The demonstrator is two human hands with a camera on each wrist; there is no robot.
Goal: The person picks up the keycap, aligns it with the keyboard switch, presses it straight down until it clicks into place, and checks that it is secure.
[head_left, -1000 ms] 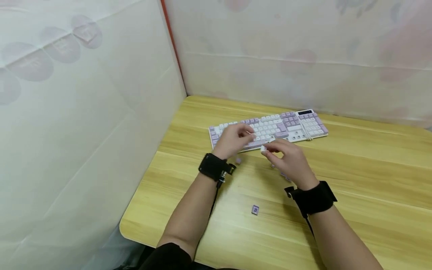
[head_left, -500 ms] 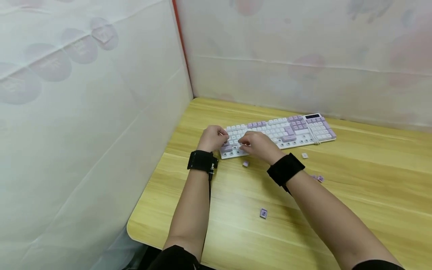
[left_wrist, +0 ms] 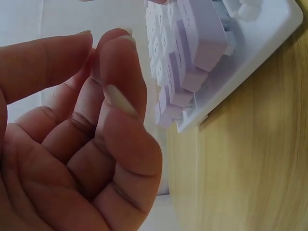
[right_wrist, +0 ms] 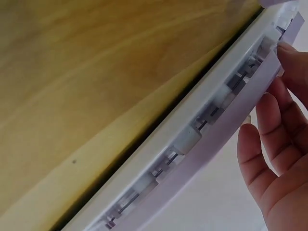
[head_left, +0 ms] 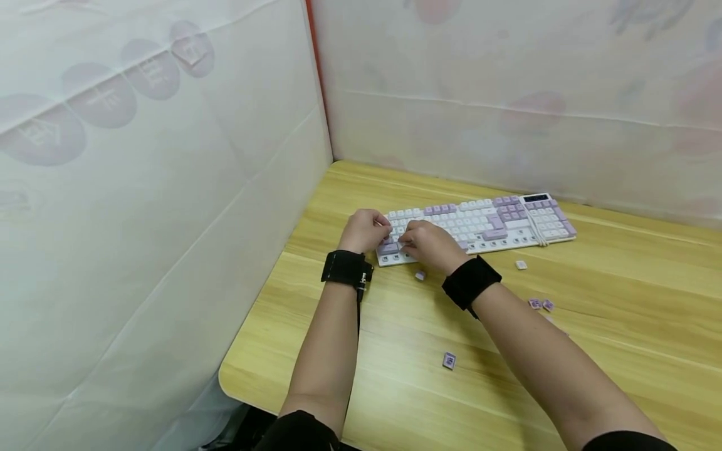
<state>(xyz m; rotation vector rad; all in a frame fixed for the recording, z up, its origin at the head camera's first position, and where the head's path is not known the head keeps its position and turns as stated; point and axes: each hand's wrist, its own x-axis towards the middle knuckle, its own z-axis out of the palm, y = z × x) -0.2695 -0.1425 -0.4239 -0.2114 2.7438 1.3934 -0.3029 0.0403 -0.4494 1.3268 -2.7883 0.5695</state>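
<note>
Left hand [head_left: 363, 230] at left end of keyboard [head_left: 476, 223], fingers curled, cannot tell whether tips pinch anything; right hand [head_left: 433, 243] just beside it, thumb at edge of long lavender key [right_wrist: 219, 130], grip unclear; pale cord [head_left: 534, 225] across keyboard's right part; loose keycaps [head_left: 449, 361] scattered in front on tabletop [head_left: 620, 300].
</note>
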